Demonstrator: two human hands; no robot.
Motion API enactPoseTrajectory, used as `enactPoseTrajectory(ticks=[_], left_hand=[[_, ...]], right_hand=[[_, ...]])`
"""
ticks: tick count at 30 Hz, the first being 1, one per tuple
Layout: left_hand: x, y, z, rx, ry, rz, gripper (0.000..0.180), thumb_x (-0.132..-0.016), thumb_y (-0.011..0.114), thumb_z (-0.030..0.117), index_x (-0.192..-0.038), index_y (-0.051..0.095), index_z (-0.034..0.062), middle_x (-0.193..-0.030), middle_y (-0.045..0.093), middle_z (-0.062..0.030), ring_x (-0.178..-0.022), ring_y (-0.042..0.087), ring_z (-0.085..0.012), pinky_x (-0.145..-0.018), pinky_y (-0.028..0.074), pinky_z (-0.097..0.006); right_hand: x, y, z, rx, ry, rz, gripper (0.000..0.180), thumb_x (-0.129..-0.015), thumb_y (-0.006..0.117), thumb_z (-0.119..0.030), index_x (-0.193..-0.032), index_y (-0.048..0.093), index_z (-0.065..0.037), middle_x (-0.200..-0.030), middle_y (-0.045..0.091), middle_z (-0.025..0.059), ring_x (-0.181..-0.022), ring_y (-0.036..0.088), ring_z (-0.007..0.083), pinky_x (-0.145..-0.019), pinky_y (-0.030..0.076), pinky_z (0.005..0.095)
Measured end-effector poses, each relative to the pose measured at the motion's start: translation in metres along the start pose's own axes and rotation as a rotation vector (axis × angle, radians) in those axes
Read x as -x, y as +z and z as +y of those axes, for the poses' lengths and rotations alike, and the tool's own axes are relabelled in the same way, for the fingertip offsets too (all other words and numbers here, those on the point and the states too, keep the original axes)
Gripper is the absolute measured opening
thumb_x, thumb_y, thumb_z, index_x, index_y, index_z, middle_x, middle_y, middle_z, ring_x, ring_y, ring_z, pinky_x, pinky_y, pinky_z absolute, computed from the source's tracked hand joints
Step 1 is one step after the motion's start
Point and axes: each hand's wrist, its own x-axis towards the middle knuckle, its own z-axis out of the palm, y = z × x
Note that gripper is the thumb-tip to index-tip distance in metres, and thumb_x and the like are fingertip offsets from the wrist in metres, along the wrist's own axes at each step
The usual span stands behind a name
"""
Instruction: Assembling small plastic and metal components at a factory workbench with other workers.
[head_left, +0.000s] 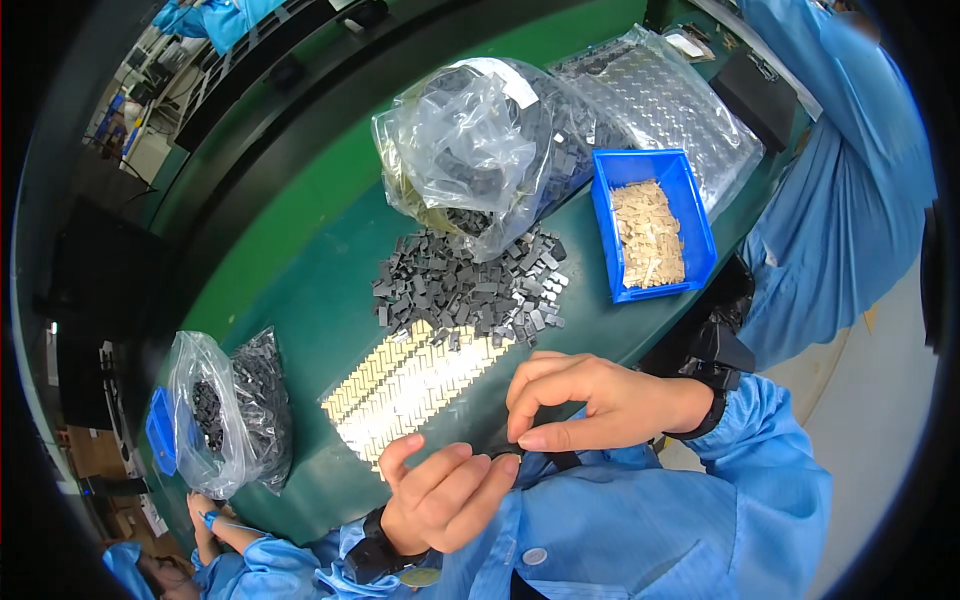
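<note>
Close to my body, a small black part [505,452] is held at the fingertips of both hands. My left hand [450,497] is closed on it from below, thumb and fingers bent around its edge. Thumb and index finger of my right hand [592,405] pinch at its upper side, and the exact grip is partly hidden. Just beyond my hands lies a sheet with rows of small cream-coloured rectangular pieces [400,395]. Against its far edge is a loose heap of small black plastic parts [450,285], a few of them overlapping the sheet.
A large clear bag [470,140] of black parts stands behind the heap. To its right are a blue bin [705,245] with tan strips and a bagged patterned tray [670,100]. Another bag [262,410] is at left, near a co-worker's hand [203,515]. Blue cloth [840,220] hangs at right.
</note>
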Motion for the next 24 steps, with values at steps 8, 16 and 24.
enactPoseTrajectory(ticks=[8,16,24], left_hand=[[0.003,0.003,-0.004,0.01,0.027,0.002,0.024,-0.064,0.068,0.014,-0.088,0.066,0.0161,-0.089,0.05,0.0009,-0.085,0.051,-0.0137,-0.091,0.033,-0.042],[0.003,0.023,-0.045,-0.007,-0.436,-0.181,0.044,-0.061,0.075,0.016,-0.101,0.059,0.0066,-0.089,0.055,-0.0095,-0.08,0.053,-0.0247,-0.079,0.039,-0.04],[0.018,0.05,-0.088,0.045,-0.782,-0.124,0.025,-0.064,0.072,0.007,-0.086,0.064,0.0004,-0.084,0.054,-0.0104,-0.079,0.053,-0.0261,-0.069,0.044,-0.034]], right_hand=[[-0.001,0.001,0.001,0.011,0.01,-0.057,0.014,-0.081,0.059,-0.018,-0.08,0.057,-0.004,-0.08,0.055,0.004,-0.08,0.05,0.0189,-0.074,0.039,0.0322],[0.001,0.006,0.022,0.303,-0.081,0.472,0.006,-0.077,0.059,-0.008,-0.077,0.057,-0.003,-0.079,0.054,0.0063,-0.076,0.052,0.0213,-0.07,0.04,0.0313],[0.0,0.011,0.024,0.164,-0.065,0.587,0.005,-0.078,0.061,-0.004,-0.08,0.059,0.0,-0.082,0.056,0.0069,-0.078,0.054,0.0161,-0.069,0.042,0.0265]])
